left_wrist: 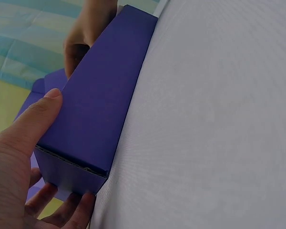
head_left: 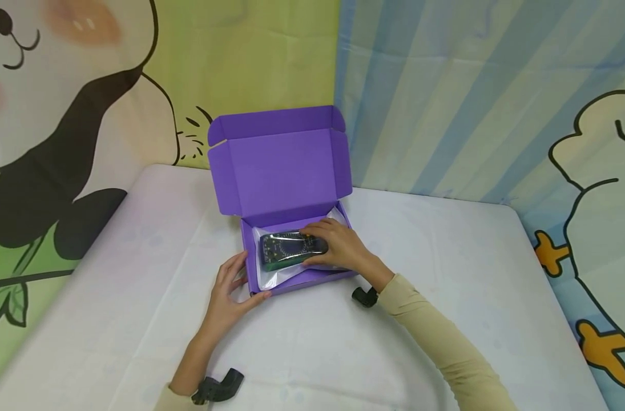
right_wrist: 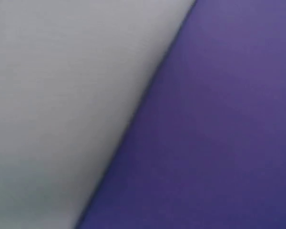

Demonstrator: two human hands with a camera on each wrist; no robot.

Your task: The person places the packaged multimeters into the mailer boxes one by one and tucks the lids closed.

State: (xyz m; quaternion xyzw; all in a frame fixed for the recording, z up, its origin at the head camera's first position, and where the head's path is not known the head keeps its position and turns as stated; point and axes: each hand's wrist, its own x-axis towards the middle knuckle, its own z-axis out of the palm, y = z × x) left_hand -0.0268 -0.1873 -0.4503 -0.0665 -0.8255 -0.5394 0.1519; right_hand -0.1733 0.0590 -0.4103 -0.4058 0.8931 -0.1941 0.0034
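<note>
A purple cardboard box stands with its lid raised at the back. Inside, over a white plastic bag, is a dark circuit board with a green edge and shiny clear wrapping. My right hand grips the board's right end, thumb at the near side and fingers over the far side. With my left hand I hold the box's near left corner. In the left wrist view, its thumb presses the purple front wall while the fingers lie along the end wall. The right wrist view shows only the box wall and white cloth.
The box rests on a table with a white cloth. Behind it hang a yellow-green cloth and a blue striped cloth with cartoon animals at the sides. Black wrist cameras sit below both hands.
</note>
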